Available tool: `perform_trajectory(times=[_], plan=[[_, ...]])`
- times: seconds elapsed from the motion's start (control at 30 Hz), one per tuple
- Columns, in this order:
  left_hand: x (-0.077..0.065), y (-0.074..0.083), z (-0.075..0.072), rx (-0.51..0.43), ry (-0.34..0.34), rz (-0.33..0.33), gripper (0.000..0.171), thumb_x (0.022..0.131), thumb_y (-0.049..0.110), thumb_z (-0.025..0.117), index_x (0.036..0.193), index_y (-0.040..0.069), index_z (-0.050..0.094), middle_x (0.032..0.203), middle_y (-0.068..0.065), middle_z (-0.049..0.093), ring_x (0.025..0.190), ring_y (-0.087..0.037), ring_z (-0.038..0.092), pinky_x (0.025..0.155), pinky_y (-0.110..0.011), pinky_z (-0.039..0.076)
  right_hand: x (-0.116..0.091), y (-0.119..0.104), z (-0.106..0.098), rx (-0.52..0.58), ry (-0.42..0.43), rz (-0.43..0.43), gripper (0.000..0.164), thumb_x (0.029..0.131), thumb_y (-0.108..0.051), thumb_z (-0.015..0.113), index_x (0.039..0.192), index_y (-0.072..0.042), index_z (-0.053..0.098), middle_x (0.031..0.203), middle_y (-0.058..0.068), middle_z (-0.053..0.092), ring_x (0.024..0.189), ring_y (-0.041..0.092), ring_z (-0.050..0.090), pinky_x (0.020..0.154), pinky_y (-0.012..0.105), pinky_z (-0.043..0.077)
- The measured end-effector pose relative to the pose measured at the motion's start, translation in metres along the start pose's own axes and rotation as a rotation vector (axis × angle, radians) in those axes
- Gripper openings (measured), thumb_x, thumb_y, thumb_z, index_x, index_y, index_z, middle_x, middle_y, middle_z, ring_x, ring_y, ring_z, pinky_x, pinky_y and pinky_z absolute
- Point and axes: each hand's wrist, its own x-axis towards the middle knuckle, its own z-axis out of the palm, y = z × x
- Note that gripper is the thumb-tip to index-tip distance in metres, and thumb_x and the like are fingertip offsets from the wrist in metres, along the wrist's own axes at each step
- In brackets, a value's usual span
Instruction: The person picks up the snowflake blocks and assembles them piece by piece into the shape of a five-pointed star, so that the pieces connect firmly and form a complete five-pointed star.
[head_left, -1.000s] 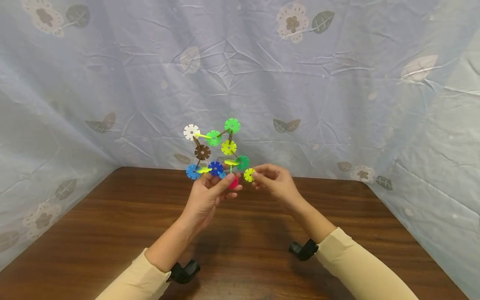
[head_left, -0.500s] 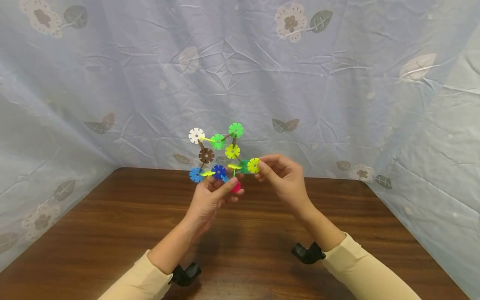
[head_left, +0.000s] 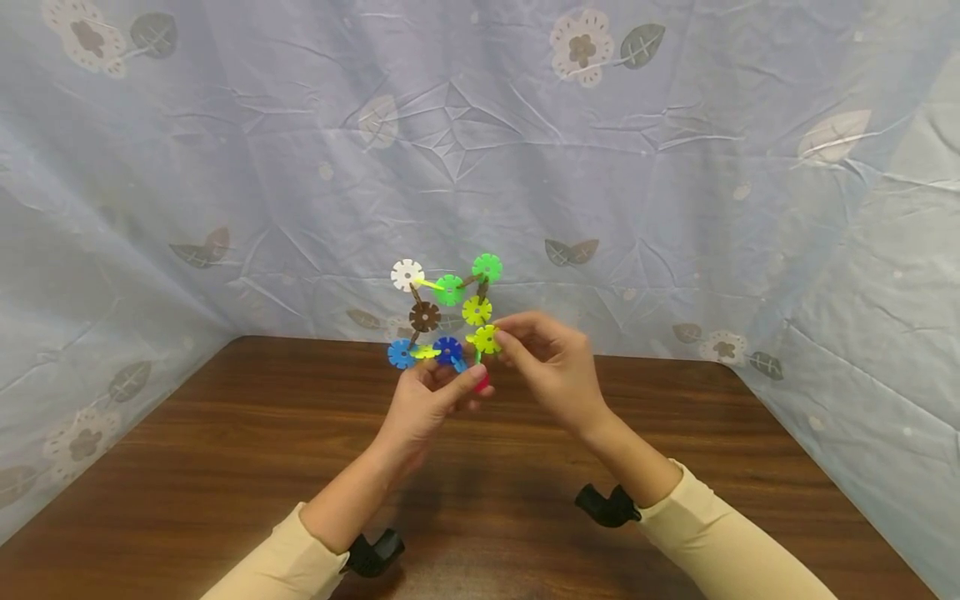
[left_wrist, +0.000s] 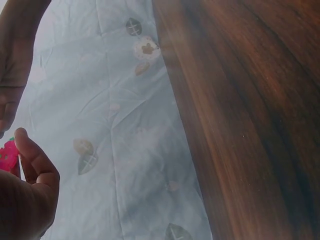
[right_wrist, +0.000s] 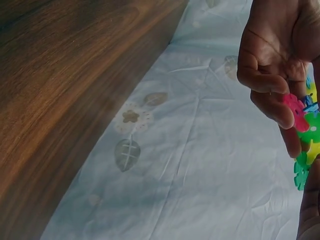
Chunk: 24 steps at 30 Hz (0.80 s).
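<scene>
A ring of notched snowflake discs is held up over the table, joined edge to edge. White, brown, light blue and dark blue discs form its left and lower sides; bright green and yellow ones run down the right. My left hand grips the ring at the bottom, thumb against a pink disc, also seen in the left wrist view. Between thumb and index finger my right hand pinches a yellow disc, which overlaps the ring's lower right and hides the dark green disc there.
Below the hands lies a dark brown wooden table. Pale blue floral curtain surrounds its back and sides. A black wrist device sits at the left cuff, another at the right cuff.
The ring in my left hand has drifted right and slightly down. My right hand brought its yellow disc up from beside the ring, then left onto the ring's lower right side.
</scene>
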Motion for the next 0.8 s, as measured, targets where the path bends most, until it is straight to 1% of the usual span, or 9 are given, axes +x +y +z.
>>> perform_trajectory(times=[0.23, 0.3, 0.47, 0.53, 0.7, 0.8], plan=[[-0.0005, 0.0001, 0.0014, -0.002, -0.003, 0.01, 0.017, 0.102, 0.007, 0.066, 0.118, 0.004, 0.061, 0.095, 0.009, 0.078, 0.085, -0.009, 0.077, 0.077, -0.026, 0.061, -0.0003, -0.0015, 0.0022, -0.026, -0.012, -0.045, 0.013, 0.095, 0.01, 0.069, 0.107, 0.006, 0.073, 0.092, 0.02, 0.077, 0.075, 0.021, 0.073, 0.072, 0.025, 0.063], [-0.001, 0.0007, 0.0018, -0.003, -0.004, 0.012, 0.015, 0.102, 0.007, 0.066, 0.116, 0.005, 0.061, 0.094, 0.009, 0.078, 0.084, -0.009, 0.077, 0.076, -0.026, 0.06, -0.0002, -0.0012, 0.0025, -0.034, -0.01, -0.066, 0.013, 0.094, 0.011, 0.069, 0.106, 0.007, 0.073, 0.092, 0.02, 0.077, 0.076, 0.017, 0.074, 0.073, 0.026, 0.064], [-0.0018, 0.0023, 0.0023, -0.006, -0.005, 0.016, 0.013, 0.1, 0.008, 0.068, 0.112, 0.007, 0.062, 0.093, 0.008, 0.078, 0.084, -0.009, 0.077, 0.075, -0.026, 0.06, 0.0005, -0.0018, 0.0035, -0.054, 0.0, -0.106, 0.013, 0.094, 0.011, 0.069, 0.105, 0.007, 0.074, 0.094, 0.02, 0.077, 0.081, 0.005, 0.073, 0.073, 0.034, 0.065], [-0.0016, 0.0023, 0.0022, -0.007, -0.005, 0.017, 0.013, 0.1, 0.008, 0.068, 0.112, 0.007, 0.062, 0.093, 0.009, 0.079, 0.084, -0.009, 0.077, 0.075, -0.026, 0.06, 0.0008, -0.0025, 0.0042, -0.055, 0.005, -0.104, 0.013, 0.094, 0.011, 0.069, 0.105, 0.006, 0.074, 0.095, 0.019, 0.077, 0.082, 0.005, 0.073, 0.073, 0.035, 0.065], [-0.0011, 0.0022, 0.0018, -0.004, -0.007, 0.02, 0.014, 0.101, 0.008, 0.067, 0.114, 0.007, 0.062, 0.092, 0.01, 0.079, 0.084, -0.008, 0.077, 0.074, -0.026, 0.06, 0.001, -0.0028, 0.0056, -0.077, 0.01, -0.097, 0.012, 0.094, 0.01, 0.07, 0.104, 0.006, 0.075, 0.095, 0.019, 0.077, 0.083, 0.005, 0.072, 0.075, 0.028, 0.064], [-0.0003, 0.002, 0.0022, -0.005, -0.003, 0.018, 0.013, 0.101, 0.008, 0.067, 0.113, 0.009, 0.063, 0.09, 0.01, 0.078, 0.084, -0.008, 0.077, 0.073, -0.025, 0.059, 0.0004, -0.0028, 0.0056, -0.094, 0.008, -0.09, 0.011, 0.094, 0.009, 0.071, 0.103, 0.004, 0.075, 0.094, 0.017, 0.077, 0.083, 0.01, 0.072, 0.076, 0.024, 0.063]])
